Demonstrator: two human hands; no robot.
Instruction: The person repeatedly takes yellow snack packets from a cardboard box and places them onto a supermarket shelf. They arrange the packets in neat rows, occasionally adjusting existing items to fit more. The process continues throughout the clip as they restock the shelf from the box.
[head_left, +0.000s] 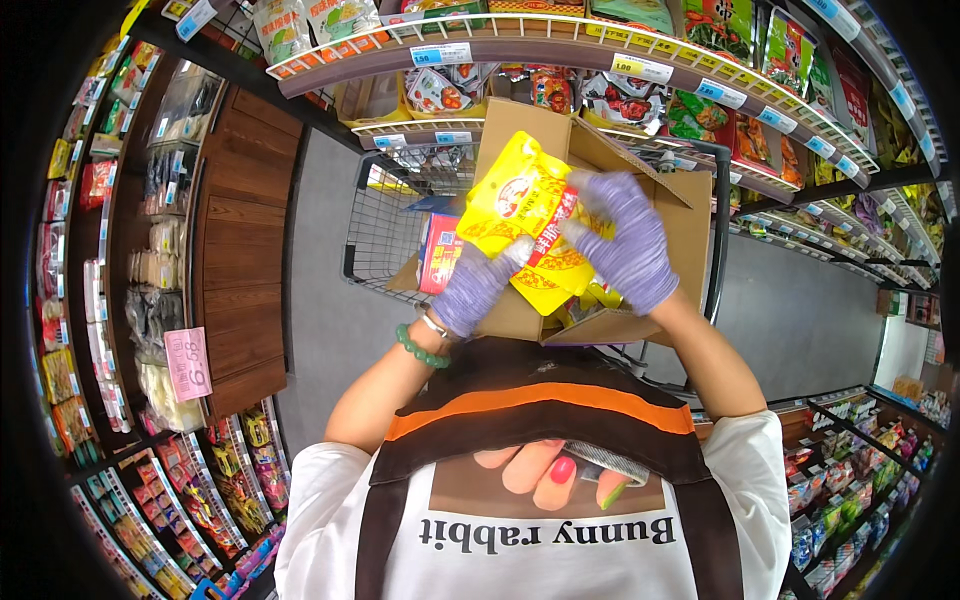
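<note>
A yellow plastic food packet with a red printed band is held up over an open cardboard box. My left hand, in a purple-grey knit glove, grips its lower left edge with the thumb on the front. At the packet's right side is my right hand, gloved alike, its fingertips blurred against the edge. More yellow packaging shows just beneath, perhaps a second packet. Other packets lie inside the box, mostly hidden by the hands and flaps.
The box rests in a wire shopping cart, beside a red and blue carton. Ahead, a shelf with a white wire rail and bins of packets overhang the cart. A wooden cabinet stands left; grey floor runs right.
</note>
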